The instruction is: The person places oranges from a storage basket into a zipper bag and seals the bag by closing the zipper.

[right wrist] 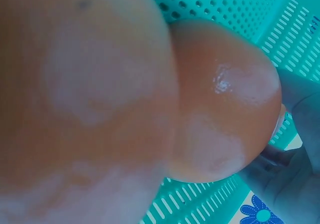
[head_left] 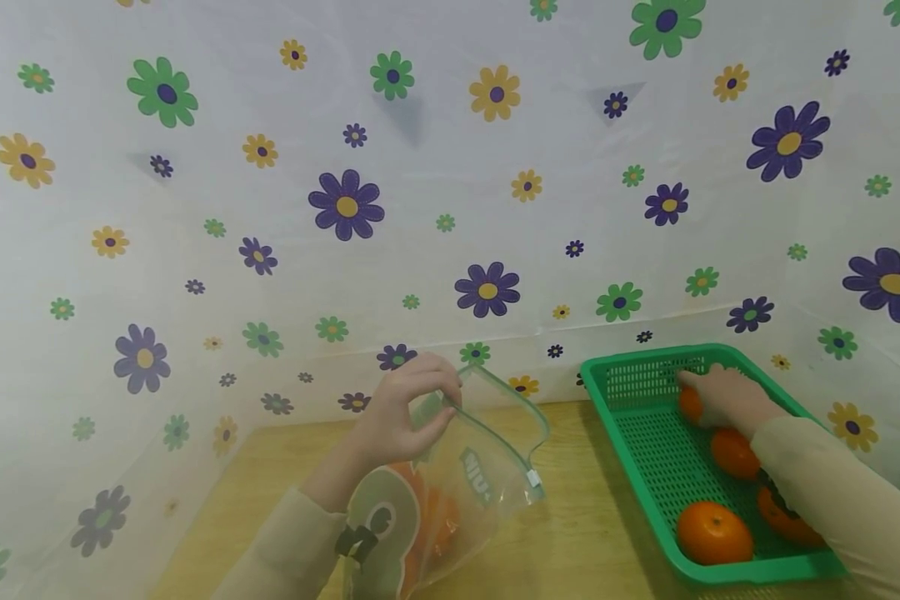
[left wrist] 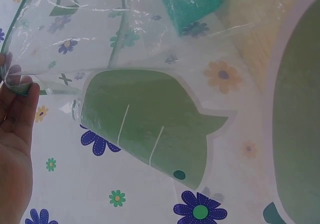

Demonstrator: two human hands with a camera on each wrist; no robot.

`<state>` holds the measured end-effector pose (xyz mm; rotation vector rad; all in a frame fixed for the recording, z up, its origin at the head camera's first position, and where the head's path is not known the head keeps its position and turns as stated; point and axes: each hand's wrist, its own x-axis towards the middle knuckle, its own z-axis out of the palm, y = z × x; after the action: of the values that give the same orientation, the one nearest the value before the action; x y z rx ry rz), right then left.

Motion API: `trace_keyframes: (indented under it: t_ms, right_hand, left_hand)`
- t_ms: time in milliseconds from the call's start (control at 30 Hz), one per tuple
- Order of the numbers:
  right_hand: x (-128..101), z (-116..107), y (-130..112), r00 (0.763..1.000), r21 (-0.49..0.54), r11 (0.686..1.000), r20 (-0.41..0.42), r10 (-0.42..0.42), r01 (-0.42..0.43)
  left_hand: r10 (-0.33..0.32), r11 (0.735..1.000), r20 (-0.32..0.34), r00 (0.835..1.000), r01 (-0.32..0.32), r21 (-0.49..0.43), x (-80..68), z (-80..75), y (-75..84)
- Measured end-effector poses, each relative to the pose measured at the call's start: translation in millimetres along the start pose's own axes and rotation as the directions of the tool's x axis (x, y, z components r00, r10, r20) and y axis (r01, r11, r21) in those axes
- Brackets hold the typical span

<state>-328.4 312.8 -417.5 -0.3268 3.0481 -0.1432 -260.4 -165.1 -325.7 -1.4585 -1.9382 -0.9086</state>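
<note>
My left hand point(head_left: 408, 408) pinches the rim of a clear zip bag point(head_left: 487, 483) with a green edge and a white slider. Its mouth gapes to the right. In the left wrist view, fingertips point(left wrist: 30, 92) grip a corner of the plastic, which carries green printed shapes. An orange-coloured rounded form point(head_left: 441, 521) shows through the bag. Inside the green basket, my right hand point(head_left: 731, 396) grips an orange point(head_left: 692, 406) near the far end. The right wrist view has this orange point(right wrist: 225, 104) between thumb and fingers, with another orange point(right wrist: 85, 104) close to the camera.
The green perforated basket point(head_left: 630, 475) stands on the wooden table point(head_left: 570, 533) at right. More oranges lie in it: one point(head_left: 735, 454) below my hand, one point(head_left: 715, 533) at the near end and one point(head_left: 787, 521) partly under my sleeve. A flower-patterned sheet point(head_left: 420, 275) rises behind.
</note>
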Motion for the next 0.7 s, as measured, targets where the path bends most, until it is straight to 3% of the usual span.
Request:
trace_keyframes:
  t_ms: [700]
  right_hand:
    - [-2.4,-4.5,0.5,0.998,-0.033,0.998,-0.04,-0.051,0.05]
  left_hand:
    - [-0.008,1.0,0.003,1.0,0.008,-0.007,1.4,1.9,-8.2]
